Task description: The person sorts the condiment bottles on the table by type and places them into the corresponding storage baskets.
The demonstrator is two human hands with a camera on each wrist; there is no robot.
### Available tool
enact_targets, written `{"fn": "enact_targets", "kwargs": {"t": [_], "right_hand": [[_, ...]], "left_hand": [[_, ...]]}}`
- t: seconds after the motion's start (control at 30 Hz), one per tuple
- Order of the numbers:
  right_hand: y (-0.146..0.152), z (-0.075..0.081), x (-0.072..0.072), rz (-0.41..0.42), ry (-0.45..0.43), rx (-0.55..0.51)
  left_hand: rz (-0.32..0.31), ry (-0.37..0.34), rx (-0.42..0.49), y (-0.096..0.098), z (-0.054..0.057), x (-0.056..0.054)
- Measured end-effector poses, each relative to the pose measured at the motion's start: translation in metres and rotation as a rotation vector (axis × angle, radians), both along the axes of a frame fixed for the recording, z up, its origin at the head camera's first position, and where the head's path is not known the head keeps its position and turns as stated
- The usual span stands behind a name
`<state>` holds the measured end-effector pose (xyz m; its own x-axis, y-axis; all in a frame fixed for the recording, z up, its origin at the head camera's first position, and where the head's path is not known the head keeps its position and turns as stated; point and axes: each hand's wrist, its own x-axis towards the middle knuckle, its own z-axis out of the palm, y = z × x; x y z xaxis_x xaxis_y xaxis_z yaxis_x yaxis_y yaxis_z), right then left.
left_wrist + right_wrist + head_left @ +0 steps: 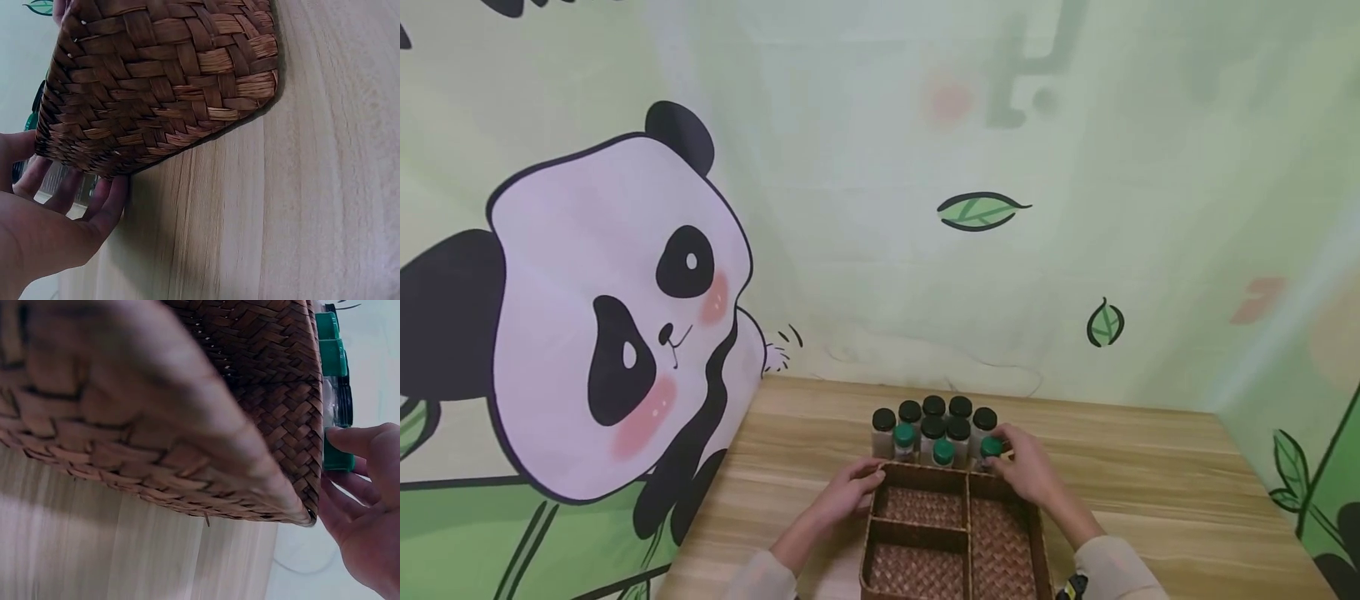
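While two hands (847, 493) (1028, 468) flank one basket (1000, 533) | three green-capped bottles (943, 453) | seven black-capped (883, 421)

Tray (925, 467): is occupying the near part of the table (1157, 483), its front edge running out of the head view. Rear left compartment (921, 504): is lying behind the front left compartment (917, 571). Right compartment (1003, 542): is running alongside both. Bottles (933, 429), ten visible: are standing grouped just behind the tray. Left hand (847, 487): is gripping the tray's rear left corner. Right hand (1030, 471): is pinching the front right bottle (992, 448), behind the right compartment. Backdrop (850, 167): is rising behind the table. Panda figure (587, 200): is filling the backdrop's left. Leaf (977, 212): is lying right of the panda figure; second leaf (1105, 323), lower and farther right.
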<state>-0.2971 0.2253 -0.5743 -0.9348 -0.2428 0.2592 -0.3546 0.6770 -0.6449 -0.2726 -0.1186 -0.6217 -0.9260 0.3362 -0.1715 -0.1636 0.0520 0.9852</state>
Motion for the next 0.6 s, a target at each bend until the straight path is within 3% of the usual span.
{"fn": "enact_targets", "kwargs": {"t": [0.3,0.6], "right_hand": [[0.015,0.014,0.001,0.013,0.020,-0.049],[0.017,0.049,0.006,0.073,0.080,-0.105]], "left_hand": [[-0.014,-0.009,0.007,0.004,0.001,0.002],[-0.041,0.002,-0.004,0.001,0.004,-0.002]]}}
